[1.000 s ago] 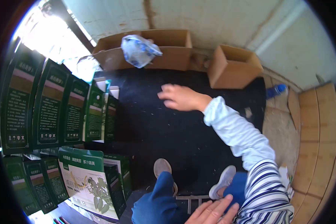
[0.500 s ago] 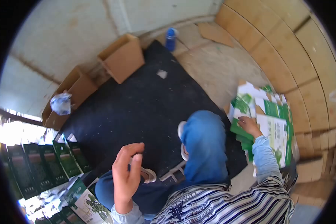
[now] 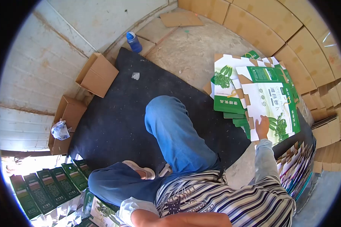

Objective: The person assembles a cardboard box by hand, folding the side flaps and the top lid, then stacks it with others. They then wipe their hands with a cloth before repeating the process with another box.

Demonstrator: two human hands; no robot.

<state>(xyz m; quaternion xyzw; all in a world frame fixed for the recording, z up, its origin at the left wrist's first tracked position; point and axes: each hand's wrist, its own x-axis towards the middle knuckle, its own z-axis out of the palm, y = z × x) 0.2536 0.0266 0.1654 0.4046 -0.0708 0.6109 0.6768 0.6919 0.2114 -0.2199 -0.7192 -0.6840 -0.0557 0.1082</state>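
Note:
My right hand [image 3: 262,128] lies on the lower part of a flat green-and-white printed carton [image 3: 263,96], fingers stretched over its white face. This carton tops a loose pile of similar flat cartons; another carton [image 3: 225,81] with a vegetable picture sticks out to its left. My left hand [image 3: 204,219] reaches across my body at the bottom edge of the view. It is partly cut off there, and its fingers cannot be made out.
A black mat [image 3: 117,113] covers the floor around my legs. Standing green cartons [image 3: 51,191] line the lower left. Two brown boxes [image 3: 98,75] and a blue bottle [image 3: 134,42] stand by the wall. Stacked brown boxes [image 3: 261,22] form the right side; folded cartons [image 3: 295,166] stand near my right elbow.
My left hand has swung from above my knee down across my body. My right hand has shifted from the pile's left edge onto the top carton's face. The view has turned rightward.

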